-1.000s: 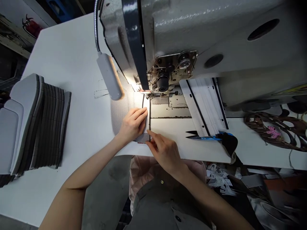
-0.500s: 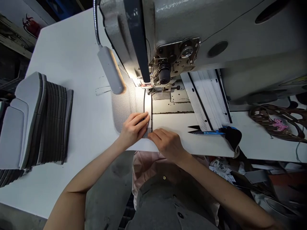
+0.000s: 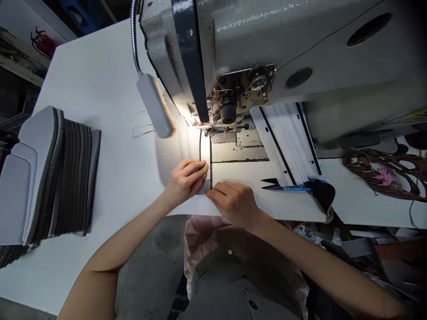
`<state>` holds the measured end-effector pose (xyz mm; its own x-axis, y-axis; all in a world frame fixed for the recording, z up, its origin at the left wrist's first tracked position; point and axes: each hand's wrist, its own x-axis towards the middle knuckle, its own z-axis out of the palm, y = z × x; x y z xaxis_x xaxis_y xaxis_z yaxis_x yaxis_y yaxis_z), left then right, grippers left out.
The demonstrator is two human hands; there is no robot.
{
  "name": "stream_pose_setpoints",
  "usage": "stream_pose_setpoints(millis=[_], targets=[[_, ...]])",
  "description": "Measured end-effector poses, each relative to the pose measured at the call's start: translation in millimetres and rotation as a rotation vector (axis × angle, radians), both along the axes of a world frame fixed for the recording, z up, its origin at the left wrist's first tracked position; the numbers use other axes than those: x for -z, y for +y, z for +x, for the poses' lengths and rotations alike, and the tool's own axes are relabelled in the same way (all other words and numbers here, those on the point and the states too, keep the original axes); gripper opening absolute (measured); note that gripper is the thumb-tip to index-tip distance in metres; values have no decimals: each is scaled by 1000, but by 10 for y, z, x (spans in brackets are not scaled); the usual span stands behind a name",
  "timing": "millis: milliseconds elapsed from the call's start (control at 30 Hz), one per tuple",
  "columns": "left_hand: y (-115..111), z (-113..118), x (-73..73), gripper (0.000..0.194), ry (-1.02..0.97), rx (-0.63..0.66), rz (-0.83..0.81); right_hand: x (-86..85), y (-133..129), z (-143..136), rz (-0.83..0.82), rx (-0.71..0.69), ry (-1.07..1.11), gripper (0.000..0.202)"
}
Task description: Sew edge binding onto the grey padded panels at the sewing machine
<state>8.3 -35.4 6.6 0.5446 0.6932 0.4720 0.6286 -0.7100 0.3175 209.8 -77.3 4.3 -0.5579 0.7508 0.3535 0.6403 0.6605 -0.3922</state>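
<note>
A grey mesh fabric piece [image 3: 167, 160] lies flat on the table, its far end under the needle area of the sewing machine [image 3: 230, 102]. Along its right edge runs a white strip [image 3: 206, 149] with a dark border. My left hand [image 3: 185, 178] rests on the fabric beside this strip, fingers together and pressing it down. At the near right corner of the piece, my right hand [image 3: 231, 200] pinches the edge between thumb and fingers. The needle itself is too small to make out.
A stack of grey padded pieces [image 3: 63, 173] stands at the left. White mesh strips [image 3: 287, 142] lie right of the needle, partly over blue-handled scissors [image 3: 287, 186]. A lamp [image 3: 156, 106] hangs over the fabric. A brown openwork item with a pink butterfly [image 3: 383, 173] lies far right.
The whole view has shifted slightly, so the scene sits a little lower. Both hands keep nearly the same hold on the fabric.
</note>
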Motion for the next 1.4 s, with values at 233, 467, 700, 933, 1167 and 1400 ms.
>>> stream_pose_setpoints(millis=[233, 467, 700, 933, 1167, 1400], targets=[[130, 14, 7, 17, -40, 1, 12, -45, 131, 37, -86, -19, -52, 27], [220, 24, 33, 23, -30, -15, -15, -64, 239, 32, -121, 7, -115, 30], [305, 13, 28, 30, 6, 18, 35, -105, 375, 32, -193, 49, -181, 31], [463, -18, 48, 34, 62, 17, 41, -135, 498, 33, -274, 98, -234, 34], [642, -19, 53, 36, 97, 35, 85, -251, 663, 13, -374, 157, -306, 36], [825, -23, 87, 33, 114, 19, 118, -324, 822, -29, -416, 213, -361, 38]])
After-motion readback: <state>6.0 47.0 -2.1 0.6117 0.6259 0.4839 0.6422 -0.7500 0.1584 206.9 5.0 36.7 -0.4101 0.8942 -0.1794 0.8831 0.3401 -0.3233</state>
